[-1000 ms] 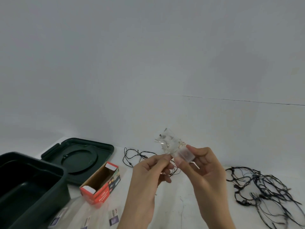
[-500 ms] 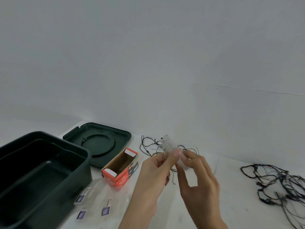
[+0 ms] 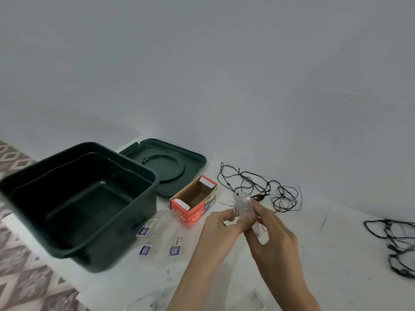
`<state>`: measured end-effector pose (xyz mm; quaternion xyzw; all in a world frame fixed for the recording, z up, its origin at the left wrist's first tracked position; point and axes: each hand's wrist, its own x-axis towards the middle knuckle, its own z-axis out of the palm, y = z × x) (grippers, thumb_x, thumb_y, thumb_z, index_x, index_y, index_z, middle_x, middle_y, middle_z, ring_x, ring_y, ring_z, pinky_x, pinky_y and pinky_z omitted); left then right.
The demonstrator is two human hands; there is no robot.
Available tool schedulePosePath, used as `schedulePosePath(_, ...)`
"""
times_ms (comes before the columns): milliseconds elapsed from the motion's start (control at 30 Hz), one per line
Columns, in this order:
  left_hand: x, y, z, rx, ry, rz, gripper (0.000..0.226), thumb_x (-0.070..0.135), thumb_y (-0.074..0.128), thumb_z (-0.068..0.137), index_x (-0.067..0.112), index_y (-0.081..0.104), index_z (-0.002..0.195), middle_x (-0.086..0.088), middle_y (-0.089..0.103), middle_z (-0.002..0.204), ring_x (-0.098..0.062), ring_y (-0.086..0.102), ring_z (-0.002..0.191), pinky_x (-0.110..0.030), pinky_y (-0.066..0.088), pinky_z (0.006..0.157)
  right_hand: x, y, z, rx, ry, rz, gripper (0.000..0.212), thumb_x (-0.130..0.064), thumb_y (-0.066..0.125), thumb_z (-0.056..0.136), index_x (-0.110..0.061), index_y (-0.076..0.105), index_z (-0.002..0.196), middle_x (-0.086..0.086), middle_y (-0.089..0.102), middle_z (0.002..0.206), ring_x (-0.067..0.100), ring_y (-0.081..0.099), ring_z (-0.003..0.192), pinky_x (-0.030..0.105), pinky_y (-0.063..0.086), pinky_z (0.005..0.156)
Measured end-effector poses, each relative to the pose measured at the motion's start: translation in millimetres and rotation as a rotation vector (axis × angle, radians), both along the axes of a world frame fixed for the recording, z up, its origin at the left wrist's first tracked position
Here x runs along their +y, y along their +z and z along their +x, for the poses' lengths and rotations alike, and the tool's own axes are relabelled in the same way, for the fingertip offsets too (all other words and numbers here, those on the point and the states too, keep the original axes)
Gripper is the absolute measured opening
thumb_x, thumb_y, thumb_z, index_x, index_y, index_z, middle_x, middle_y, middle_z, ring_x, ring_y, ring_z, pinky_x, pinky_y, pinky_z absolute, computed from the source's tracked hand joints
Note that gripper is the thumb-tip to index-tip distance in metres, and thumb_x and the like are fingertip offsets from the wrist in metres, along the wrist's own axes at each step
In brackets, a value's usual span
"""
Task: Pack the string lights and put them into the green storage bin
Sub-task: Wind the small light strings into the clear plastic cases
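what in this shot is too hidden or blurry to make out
Head view only:
the clear packet, contents blurred, lower end covered by the left hand and right hand
the black tangle of lights, cut off by the right edge
the small cards, print too small to read

left grip | right grip | both bare | forearms bare to frame edge

The red box just right of the green storage bin shows white print beginning "LED" on 2 faces; the rest is blurred. The small cards in front of the bin cannot be read.
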<state>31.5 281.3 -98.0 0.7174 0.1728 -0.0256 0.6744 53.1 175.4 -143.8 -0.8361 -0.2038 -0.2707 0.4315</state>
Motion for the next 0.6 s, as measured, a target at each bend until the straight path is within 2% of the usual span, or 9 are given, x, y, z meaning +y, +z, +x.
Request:
schedulePosePath(67,9,-9,0,0.029,-0.063,0.068,0.019,0.050,0.064,0.080,0.034,0.073,0.080,0.016,0.063,0.091,-0.002,0.055,0.091,-0.027,0.046,0.084,7,-7,0,0.047,0.010,0.027,0.035,-0.011,0.068,0.076,-0.013,0.066,0.111,-0.023,0.061,0.093,0.000,0.059,0.088,-0.004,0.037,0.077)
schedulePosePath(100,14,-13,1,0.034,-0.116,0.136,0.029,0.055,0.061,0.080,0.032,0.072,0.094,0.011,0.060,0.097,-0.006,0.055,0.089,-0.026,0.046,0.083,8,-8,0,0.117,0.019,0.078,0.030,-0.011,0.070,0.080,-0.020,0.066,0.109,-0.030,0.063,0.088,-0.002,0.061,0.086,-0.002,0.041,0.075)
schedulePosePath(167,29,-22,1,0.019,-0.148,0.297,0.046,0.060,0.054,0.082,0.030,0.062,0.116,0.008,0.053,0.101,-0.005,0.051,0.080,-0.017,0.044,0.069,7,-12,2,0.302,0.045,0.205,0.028,-0.016,0.072,0.082,-0.029,0.066,0.106,-0.032,0.068,0.083,-0.003,0.066,0.081,0.007,0.049,0.070)
schedulePosePath(200,39,-27,0,0.002,-0.107,0.435,0.048,0.060,0.051,0.084,0.031,0.056,0.121,0.008,0.052,0.105,-0.004,0.050,0.082,-0.014,0.042,0.066,5,-14,3,0.372,0.052,0.266,0.029,-0.017,0.072,0.081,-0.026,0.067,0.108,-0.027,0.070,0.082,-0.003,0.067,0.079,0.009,0.051,0.069)
schedulePosePath(300,71,-43,-6,0.010,0.091,1.063,0.046,0.051,0.047,0.090,0.029,0.043,0.131,0.006,0.044,0.124,-0.012,0.039,0.109,-0.022,0.041,0.083,-2,-13,6,0.462,0.069,0.387,0.028,-0.012,0.072,0.079,-0.019,0.068,0.106,-0.021,0.071,0.080,-0.008,0.066,0.075,0.004,0.048,0.064)
schedulePosePath(367,87,-53,-12,0.095,0.153,1.303,0.043,0.041,0.045,0.094,0.026,0.038,0.134,0.005,0.041,0.131,-0.014,0.037,0.113,-0.021,0.044,0.083,-4,-11,5,0.489,0.093,0.421,0.026,-0.008,0.072,0.079,-0.020,0.068,0.102,-0.023,0.071,0.079,-0.010,0.065,0.072,0.003,0.047,0.062)
schedulePosePath(467,97,-65,-13,0.146,0.195,1.389,0.044,0.036,0.041,0.097,0.024,0.035,0.139,0.004,0.042,0.138,-0.014,0.040,0.118,-0.020,0.045,0.081,-2,-9,3,0.522,0.128,0.430,0.027,-0.007,0.071,0.079,-0.024,0.066,0.099,-0.027,0.070,0.083,-0.010,0.065,0.071,0.002,0.046,0.059)
schedulePosePath(600,105,-67,-12,0.148,0.238,1.392,0.026,0.030,0.042,0.097,0.026,0.051,0.120,0.008,0.060,0.114,-0.012,0.049,0.102,-0.020,0.037,0.065,2,-9,0,0.539,0.147,0.444,0.028,-0.004,0.072,0.078,-0.023,0.067,0.098,-0.024,0.070,0.083,-0.007,0.066,0.069,0.005,0.048,0.058)
